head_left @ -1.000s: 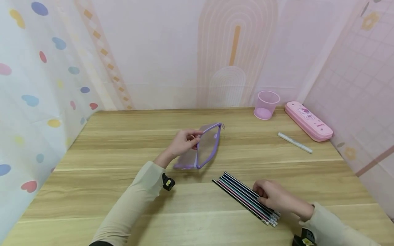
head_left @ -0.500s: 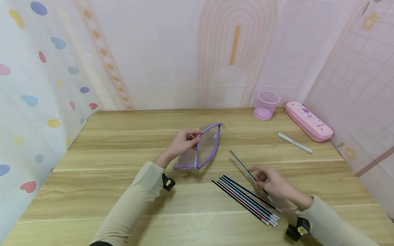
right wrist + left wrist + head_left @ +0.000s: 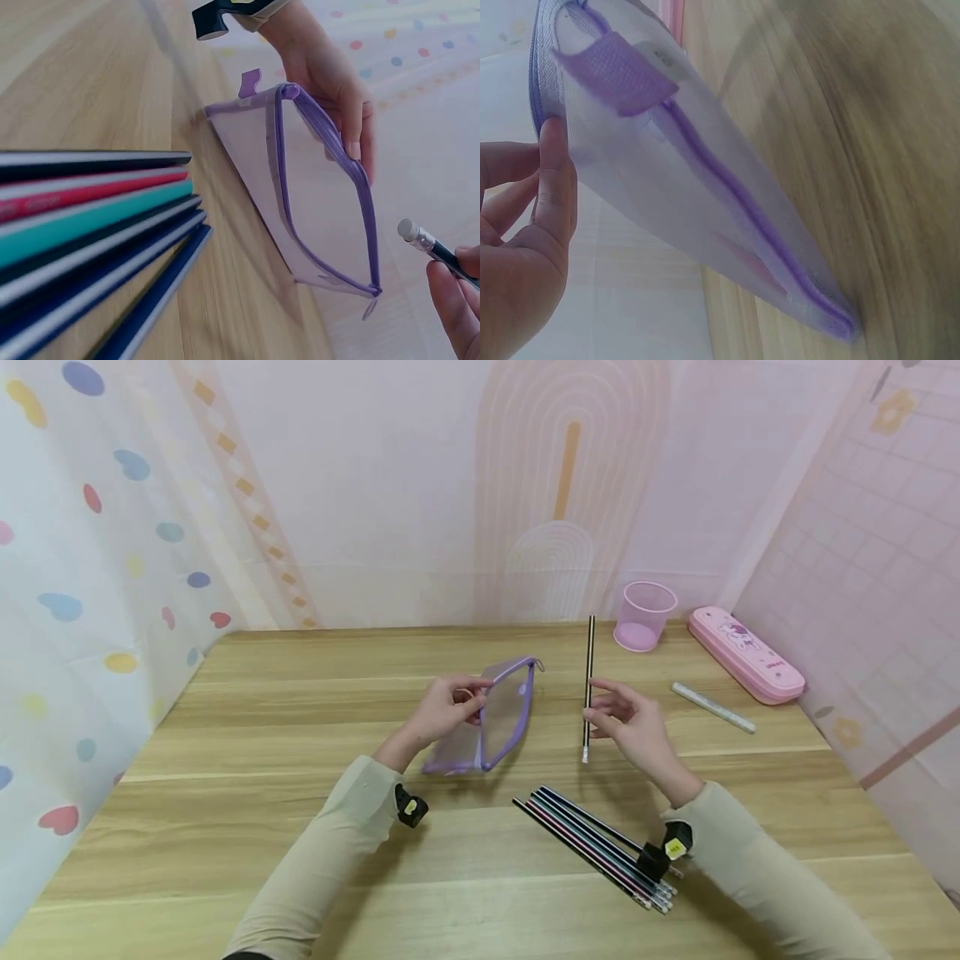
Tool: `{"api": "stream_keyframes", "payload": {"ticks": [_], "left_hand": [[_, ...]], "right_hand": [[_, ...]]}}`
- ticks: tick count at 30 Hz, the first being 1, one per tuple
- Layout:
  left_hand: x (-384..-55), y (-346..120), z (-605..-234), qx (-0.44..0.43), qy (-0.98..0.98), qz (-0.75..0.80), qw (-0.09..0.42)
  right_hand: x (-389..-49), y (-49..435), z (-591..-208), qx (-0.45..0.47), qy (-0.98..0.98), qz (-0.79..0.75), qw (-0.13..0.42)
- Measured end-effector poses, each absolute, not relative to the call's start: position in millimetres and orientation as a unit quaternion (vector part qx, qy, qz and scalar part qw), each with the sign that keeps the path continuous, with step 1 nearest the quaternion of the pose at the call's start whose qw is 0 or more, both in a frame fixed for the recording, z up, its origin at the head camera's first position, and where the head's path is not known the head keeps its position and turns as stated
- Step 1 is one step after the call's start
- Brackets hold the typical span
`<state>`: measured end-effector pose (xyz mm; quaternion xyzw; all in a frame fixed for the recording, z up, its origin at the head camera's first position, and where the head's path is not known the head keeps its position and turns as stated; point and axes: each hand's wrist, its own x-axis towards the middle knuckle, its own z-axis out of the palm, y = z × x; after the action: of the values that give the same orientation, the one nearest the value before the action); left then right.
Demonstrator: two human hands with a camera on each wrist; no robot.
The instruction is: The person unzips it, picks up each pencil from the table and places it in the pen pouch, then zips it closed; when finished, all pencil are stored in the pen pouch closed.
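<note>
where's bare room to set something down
Widest: wooden tabletop left of the beige left sleeve; also between that sleeve and the multicoloured striped pencils. Crowded: centre, around the translucent purple-trimmed pouch, left hand and right hand.

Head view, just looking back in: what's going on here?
A person's left hand pinches the edge of a purple-trimmed mesh pouch, its mouth open. The right hand holds one dark pencil near its eraser end, outside the pouch. More pencils lie side by side on the table. A pink cup, a pink case and a pale pen sit off to the right.
</note>
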<state>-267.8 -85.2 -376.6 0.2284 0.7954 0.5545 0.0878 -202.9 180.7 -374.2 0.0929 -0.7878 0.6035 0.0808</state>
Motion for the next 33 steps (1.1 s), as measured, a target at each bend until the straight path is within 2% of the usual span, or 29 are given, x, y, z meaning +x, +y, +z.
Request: {"api": "stream_keyframes", "payload": {"ticks": [6,13,15,24,33], "left_hand": [[-268.0,-82.1,-378.1,0.225,0.791,0.563,0.083],[-267.9,-78.0,-381.9,0.206,0.791,0.574,0.056],[-267.4,-75.8,-381.9,0.201,0.794,0.572,0.049],[-249.2,-66.6,-359.3,0.188,0.807,0.56,0.008],[-258.3,-64.2,-379.4,0.227,0.803,0.548,0.052]], "right_hand": [[-208.1,173.9,-379.4,0.071,-0.764,0.639,0.053],[-208.9,152.4,-382.8,0.063,-0.753,0.651,-0.077],[-208.8,144.1,-382.8,0.068,-0.751,0.65,-0.099],[-218.0,115.9,-385.5,0.065,-0.757,0.632,-0.154],[-237.9,102.1,-391.2,0.033,-0.768,0.623,-0.14]]}}
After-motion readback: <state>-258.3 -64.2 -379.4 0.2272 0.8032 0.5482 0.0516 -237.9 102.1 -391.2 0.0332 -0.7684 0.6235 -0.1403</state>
